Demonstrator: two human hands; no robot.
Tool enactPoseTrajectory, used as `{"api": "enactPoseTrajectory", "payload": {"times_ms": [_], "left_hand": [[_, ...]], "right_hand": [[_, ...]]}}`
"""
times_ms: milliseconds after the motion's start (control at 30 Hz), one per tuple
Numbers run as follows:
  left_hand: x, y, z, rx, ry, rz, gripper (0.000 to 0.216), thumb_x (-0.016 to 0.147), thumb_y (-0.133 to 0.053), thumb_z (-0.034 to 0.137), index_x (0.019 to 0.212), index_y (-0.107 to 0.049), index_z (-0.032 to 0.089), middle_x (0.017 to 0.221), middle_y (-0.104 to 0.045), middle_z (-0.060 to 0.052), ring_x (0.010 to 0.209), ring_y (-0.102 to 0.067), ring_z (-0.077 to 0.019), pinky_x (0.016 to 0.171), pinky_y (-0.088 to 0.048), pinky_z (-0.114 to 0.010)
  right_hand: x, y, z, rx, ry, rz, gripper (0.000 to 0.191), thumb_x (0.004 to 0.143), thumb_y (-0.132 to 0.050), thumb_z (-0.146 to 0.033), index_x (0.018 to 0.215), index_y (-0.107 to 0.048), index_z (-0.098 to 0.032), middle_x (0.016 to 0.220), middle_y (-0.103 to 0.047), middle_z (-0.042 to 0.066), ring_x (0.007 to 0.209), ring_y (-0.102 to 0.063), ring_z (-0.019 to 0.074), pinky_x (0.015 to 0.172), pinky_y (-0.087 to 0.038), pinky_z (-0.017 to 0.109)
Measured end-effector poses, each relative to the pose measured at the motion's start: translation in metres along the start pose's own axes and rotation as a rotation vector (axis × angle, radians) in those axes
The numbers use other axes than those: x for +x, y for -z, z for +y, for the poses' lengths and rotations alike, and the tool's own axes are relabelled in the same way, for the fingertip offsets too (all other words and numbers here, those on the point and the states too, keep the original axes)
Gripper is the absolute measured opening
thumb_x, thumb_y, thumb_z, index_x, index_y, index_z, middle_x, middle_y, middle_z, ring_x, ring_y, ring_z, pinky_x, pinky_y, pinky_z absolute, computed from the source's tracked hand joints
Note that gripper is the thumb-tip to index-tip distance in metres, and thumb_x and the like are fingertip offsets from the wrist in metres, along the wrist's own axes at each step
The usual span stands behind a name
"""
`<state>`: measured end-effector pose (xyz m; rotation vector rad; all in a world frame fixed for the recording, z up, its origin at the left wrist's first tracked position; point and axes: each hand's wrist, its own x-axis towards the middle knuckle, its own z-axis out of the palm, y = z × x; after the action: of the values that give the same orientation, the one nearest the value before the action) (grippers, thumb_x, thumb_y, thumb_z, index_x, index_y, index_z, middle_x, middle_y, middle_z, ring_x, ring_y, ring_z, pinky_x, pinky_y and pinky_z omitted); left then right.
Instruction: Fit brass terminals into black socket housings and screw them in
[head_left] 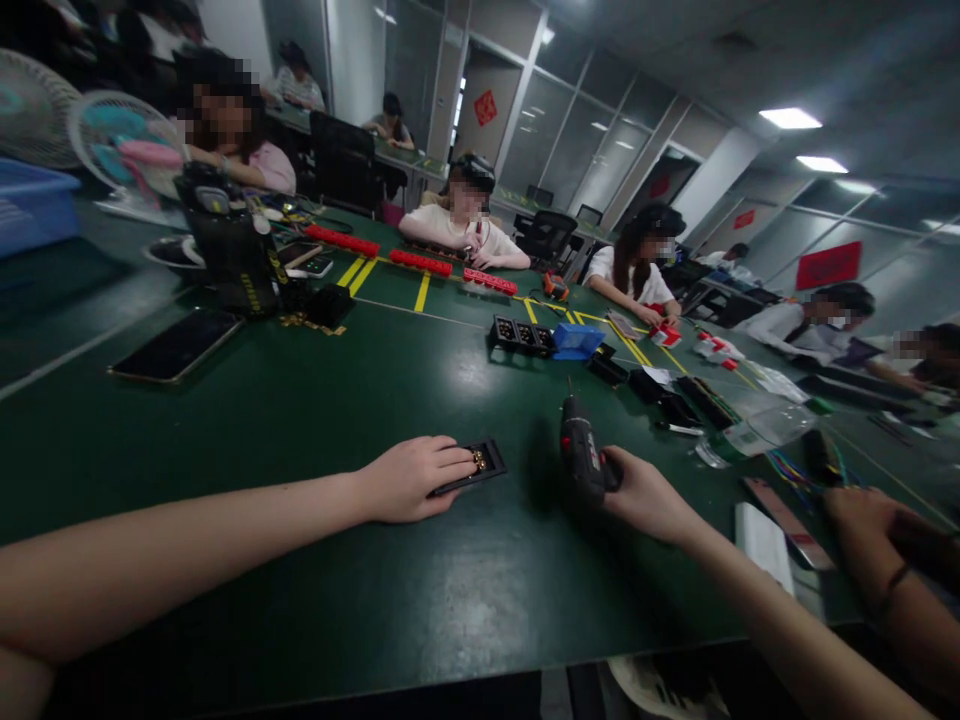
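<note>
In the head view, the right hand [637,490] grips a drill [579,450] by its handle. The left hand [412,480] holds a black tray [493,460] on or just over the green table [315,590]. The tray could slip if held too loosely. The drill could poke the left hand if it swings left. The drill points away, long from near to far; the tray lies left to right, slanting.
</note>
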<state>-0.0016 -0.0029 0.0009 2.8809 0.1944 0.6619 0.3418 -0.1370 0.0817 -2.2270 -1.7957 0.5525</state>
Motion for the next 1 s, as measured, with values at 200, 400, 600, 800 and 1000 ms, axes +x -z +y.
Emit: {"api": "enactPoseTrajectory", "payload": {"times_ms": [200, 400, 600, 800, 1000], "left_hand": [[0.001, 0.003, 0.002, 0.021, 0.020, -0.014, 0.039, 0.094, -0.055, 0.028, 0.132, -0.059, 0.017, 0.132, -0.064, -0.010, 0.118, -0.059, -0.0284, 0.097, -0.055, -0.044], [0.002, 0.002, 0.002, 0.028, 0.023, -0.042, 0.040, 0.095, -0.056, 0.029, 0.132, -0.058, 0.017, 0.133, -0.063, -0.010, 0.118, -0.058, -0.0283, 0.096, -0.055, -0.045], [0.005, 0.006, 0.006, 0.091, 0.052, -0.100, 0.040, 0.098, -0.053, 0.031, 0.135, -0.057, 0.017, 0.136, -0.061, -0.010, 0.109, -0.059, -0.0270, 0.089, -0.057, -0.044], [0.006, 0.007, 0.008, 0.194, 0.106, -0.136, 0.043, 0.098, -0.055, 0.036, 0.136, -0.055, 0.018, 0.135, -0.062, -0.010, 0.096, -0.061, -0.0240, 0.077, -0.057, -0.039], [0.008, 0.002, 0.008, 0.296, 0.219, -0.124, 0.045, 0.098, -0.055, 0.041, 0.138, -0.053, 0.019, 0.136, -0.062, -0.010, 0.095, -0.064, -0.0220, 0.075, -0.056, -0.033]], "right_hand": [[0.049, -0.004, 0.047, -0.112, -0.094, 0.024, 0.042, 0.073, -0.070, -0.037, 0.108, -0.066, -0.014, 0.095, -0.071, 0.008, 0.082, -0.065, 0.0214, 0.068, -0.044, 0.027], [0.074, 0.015, 0.080, -0.067, -0.093, -0.051, 0.052, 0.080, -0.066, -0.046, 0.118, -0.064, -0.010, 0.104, -0.071, 0.012, 0.091, -0.067, 0.0251, 0.077, -0.048, 0.031], [0.060, 0.026, 0.060, -0.284, 0.142, 0.158, 0.063, 0.076, -0.072, -0.040, 0.130, -0.059, -0.010, 0.134, -0.056, 0.023, 0.118, -0.058, 0.0372, 0.099, -0.047, 0.047], [0.016, -0.008, -0.032, -0.070, 0.843, 0.562, 0.024, 0.087, -0.057, -0.017, 0.110, -0.063, -0.021, 0.107, -0.066, 0.011, 0.098, -0.063, 0.0235, 0.087, -0.051, 0.040], [0.013, -0.096, -0.092, -0.135, 1.405, 0.332, 0.017, 0.096, -0.054, -0.030, 0.098, -0.063, -0.016, 0.093, -0.068, 0.008, 0.081, -0.062, 0.0180, 0.072, -0.048, 0.032]]}}
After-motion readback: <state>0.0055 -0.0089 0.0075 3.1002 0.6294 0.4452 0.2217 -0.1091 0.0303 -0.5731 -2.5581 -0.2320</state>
